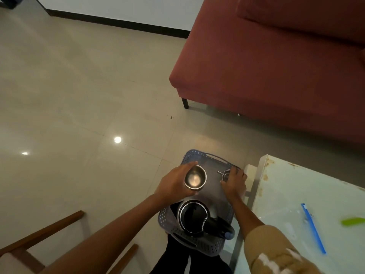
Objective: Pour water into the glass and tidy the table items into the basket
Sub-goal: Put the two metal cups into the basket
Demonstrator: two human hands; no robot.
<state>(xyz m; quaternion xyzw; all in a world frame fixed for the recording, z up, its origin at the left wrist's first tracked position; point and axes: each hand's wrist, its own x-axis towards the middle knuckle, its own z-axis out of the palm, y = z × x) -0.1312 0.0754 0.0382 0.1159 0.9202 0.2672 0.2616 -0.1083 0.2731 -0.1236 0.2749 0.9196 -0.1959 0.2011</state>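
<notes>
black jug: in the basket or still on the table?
In the basket. The black jug stands upright inside the blue perforated basket, at its near end, with the basket's walls around it.

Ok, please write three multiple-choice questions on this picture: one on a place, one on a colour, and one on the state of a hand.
1. Where is the black jug?
A) in the basket
B) on a shelf
C) in a sink

2. What colour is the sofa?
A) green
B) dark red
C) white

3. What is the left hand doing?
A) hanging free
B) making an empty fist
C) holding a steel cup

Answers:
1 A: the jug sits inside the basket's perforated walls.
2 B: its fabric is dark red.
3 C: its fingers curl round the cup.
</notes>
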